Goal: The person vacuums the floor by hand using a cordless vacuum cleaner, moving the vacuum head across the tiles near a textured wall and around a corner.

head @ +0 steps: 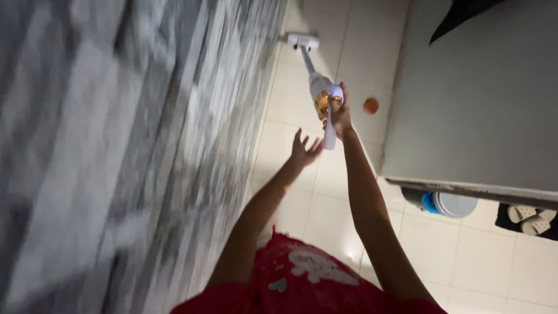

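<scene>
My right hand (340, 114): fingers wrapped round the white vacuum (318, 87) handle. My left hand (303, 152): fingers spread wide, empty, above the floor tiles (302, 99)

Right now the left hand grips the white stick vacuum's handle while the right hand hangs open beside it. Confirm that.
Wrong way round. In the head view the right hand grips the white stick vacuum by its handle, and the left hand hangs open beside it, holding nothing.
</scene>
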